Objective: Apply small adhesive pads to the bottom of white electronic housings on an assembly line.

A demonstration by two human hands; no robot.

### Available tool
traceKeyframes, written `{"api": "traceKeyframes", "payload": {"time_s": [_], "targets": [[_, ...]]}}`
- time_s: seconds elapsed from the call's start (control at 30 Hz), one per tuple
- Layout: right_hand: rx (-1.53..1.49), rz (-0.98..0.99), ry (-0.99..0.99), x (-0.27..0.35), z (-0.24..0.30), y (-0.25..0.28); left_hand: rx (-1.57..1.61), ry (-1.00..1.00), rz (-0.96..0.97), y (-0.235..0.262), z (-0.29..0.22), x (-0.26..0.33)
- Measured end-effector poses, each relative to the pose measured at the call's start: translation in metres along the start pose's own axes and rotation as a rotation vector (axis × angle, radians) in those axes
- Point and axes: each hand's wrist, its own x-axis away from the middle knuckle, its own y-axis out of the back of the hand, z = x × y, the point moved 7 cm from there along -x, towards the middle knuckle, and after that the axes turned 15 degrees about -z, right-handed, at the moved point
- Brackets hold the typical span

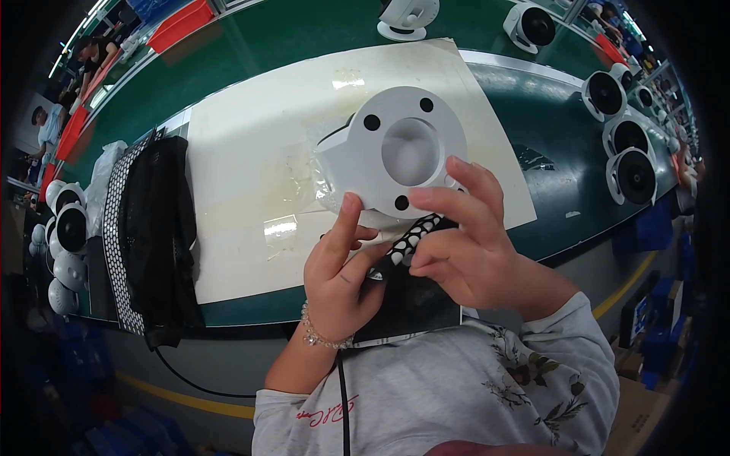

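A white device (363, 163) lies on the pale board with its round base facing up, a round recess in the middle and black round pads (371, 122) around the rim. Clear plastic film shows along its left side. My left hand (338, 277) has its index fingertip against the base's lower edge, while its thumb and other fingers close on a black sheet (407, 308) with a row of white dots. Over the lower right of the base, my right hand (475, 247) has its fingers apart, one tip beside a black pad. Its thumb is close to the dotted sheet; contact there is unclear.
A black mesh bundle (160, 228) and a white-dotted black strip (118, 228) lie left of the pale board (243, 167). White devices (70, 228) cluster at far left; more (633, 175) stand on the right and back of the green table (304, 57). Red bins (180, 24) line the back.
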Motion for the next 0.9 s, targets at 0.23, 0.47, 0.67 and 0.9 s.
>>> {"api": "traceKeyframes", "payload": {"time_s": [0.23,0.47,0.67,0.9], "targets": [[-0.009,-0.156,-0.308,-0.006,-0.055,0.022,-0.049,0.013,0.069,-0.003,0.0,0.001],[0.166,-0.074,-0.276,-0.007,-0.049,0.023,-0.073,0.038,0.051,-0.002,0.002,0.002],[0.505,-0.108,0.102,-0.006,-0.032,0.035,-0.069,0.054,0.028,-0.002,0.004,0.004],[0.046,-0.001,-0.041,-0.082,-0.071,0.002,-0.001,0.007,-0.01,0.006,0.004,0.005]]}}
